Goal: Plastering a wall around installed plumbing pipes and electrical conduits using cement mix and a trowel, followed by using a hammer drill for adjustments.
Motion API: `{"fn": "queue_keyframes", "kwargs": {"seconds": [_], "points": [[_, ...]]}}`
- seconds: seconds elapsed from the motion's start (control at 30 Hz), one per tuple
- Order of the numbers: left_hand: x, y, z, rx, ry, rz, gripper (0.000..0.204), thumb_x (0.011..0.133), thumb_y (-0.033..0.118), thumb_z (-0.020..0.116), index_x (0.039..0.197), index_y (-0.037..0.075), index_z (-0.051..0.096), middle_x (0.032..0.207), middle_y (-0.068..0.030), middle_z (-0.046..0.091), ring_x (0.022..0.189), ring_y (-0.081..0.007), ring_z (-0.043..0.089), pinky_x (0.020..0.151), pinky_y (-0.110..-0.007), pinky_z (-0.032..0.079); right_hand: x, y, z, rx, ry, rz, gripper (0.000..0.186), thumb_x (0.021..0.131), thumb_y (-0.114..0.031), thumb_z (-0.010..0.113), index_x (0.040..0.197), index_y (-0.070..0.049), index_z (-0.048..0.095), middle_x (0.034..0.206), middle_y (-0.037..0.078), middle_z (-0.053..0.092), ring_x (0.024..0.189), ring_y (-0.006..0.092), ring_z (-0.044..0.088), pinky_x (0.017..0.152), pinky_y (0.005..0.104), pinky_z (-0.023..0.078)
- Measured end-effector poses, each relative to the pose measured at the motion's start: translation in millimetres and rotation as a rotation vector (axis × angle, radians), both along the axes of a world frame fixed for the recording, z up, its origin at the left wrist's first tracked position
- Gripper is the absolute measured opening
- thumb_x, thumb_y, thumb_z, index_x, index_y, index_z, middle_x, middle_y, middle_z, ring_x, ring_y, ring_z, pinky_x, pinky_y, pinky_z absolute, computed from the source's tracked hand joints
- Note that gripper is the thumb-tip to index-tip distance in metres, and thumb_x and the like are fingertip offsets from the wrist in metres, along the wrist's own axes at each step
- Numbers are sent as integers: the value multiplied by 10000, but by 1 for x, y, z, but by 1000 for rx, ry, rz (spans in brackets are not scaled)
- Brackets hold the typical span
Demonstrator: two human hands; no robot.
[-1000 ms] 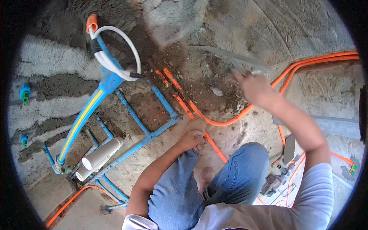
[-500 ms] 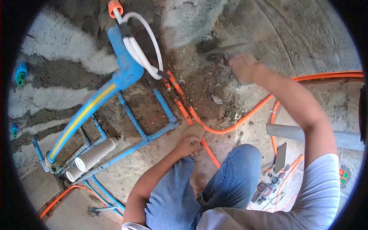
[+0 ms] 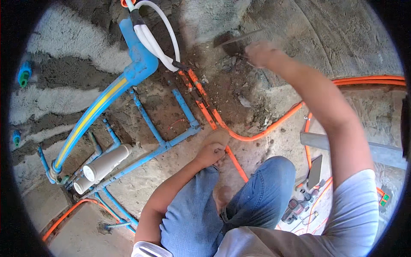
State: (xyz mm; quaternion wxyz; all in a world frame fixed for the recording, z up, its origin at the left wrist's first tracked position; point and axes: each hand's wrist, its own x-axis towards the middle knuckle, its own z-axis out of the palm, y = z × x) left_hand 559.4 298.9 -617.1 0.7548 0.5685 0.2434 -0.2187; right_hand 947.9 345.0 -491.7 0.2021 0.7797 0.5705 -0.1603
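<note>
My right hand [image 3: 260,53] is stretched out toward the base of the rough wall and closed on a trowel. The trowel's dark blade [image 3: 233,45] is smeared by motion and lies close to the wall above a dirty patch of mortar and rubble [image 3: 233,92]. My left hand [image 3: 210,154] rests near my left knee, its fingers closed on a tan, flat, round-edged piece [image 3: 218,137]; its kind is not clear. That piece lies partly over an orange conduit [image 3: 235,162] on the floor.
Blue pipes [image 3: 141,165] branch along the floor at left, beside white capped tubes [image 3: 107,162]. A thick blue pipe [image 3: 92,113] arches up to a looped white hose [image 3: 173,36]. Orange conduits [image 3: 274,128] curve right past a grey metal bar [image 3: 342,147]. Power tools [image 3: 297,207] lie behind my right knee.
My right hand and the trowel have moved left and up along the wall base. The left hand keeps its hold, and the view has shifted slightly.
</note>
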Motion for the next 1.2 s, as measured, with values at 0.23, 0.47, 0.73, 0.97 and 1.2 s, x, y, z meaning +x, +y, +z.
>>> {"fn": "queue_keyframes", "kwargs": {"seconds": [0.23, 0.47, 0.73, 0.97, 1.2], "points": [[-6, -1, -5, -23, 6, 13, 233, 923, 189, 538, 1058, 3, 576, 776, -74, 636, 594, -137, 636, 486, -263, 505, -47, -109, -29, -88, -86, 335, 257, 834, -173, 546, 1031, -35, 635, 985, 115, 680, 963, 279, 648, 801, 405, 517], [-15, -3, -11, -23, 33, 47, 236, 914, 185, 545, 1064, 5, 575, 780, -84, 643, 574, -148, 633, 482, -272, 515, -82, -72, 90, -384, -65, 73, 223, 811, -183, 593, 988, -78, 679, 987, 138, 674, 972, 299, 642, 816, 416, 517], [-4, -1, 0, -15, 36, 31, 212, 925, 168, 524, 1034, -7, 576, 778, -94, 644, 569, -155, 632, 477, -271, 513, -43, -66, -12, -77, -178, 203, 202, 811, -189, 587, 937, -66, 685, 1114, 144, 636, 1027, 297, 616, 842, 394, 513], [-14, 3, 1, 7, 28, 68, 215, 932, 177, 516, 1025, -6, 582, 762, -93, 644, 561, -141, 630, 470, -266, 511, -79, -79, 65, -449, -29, 89, 261, 792, -209, 599, 981, -40, 664, 1088, 144, 644, 1022, 292, 617, 830, 412, 509], [-7, 0, 0, -19, 26, 91, 198, 924, 167, 534, 1002, -4, 595, 763, -94, 648, 566, -149, 640, 470, -268, 512, -28, -53, 12, -190, -80, -56, 396, 778, -149, 591, 1167, -80, 565, 1064, 182, 624, 996, 336, 601, 855, 425, 483]]}}
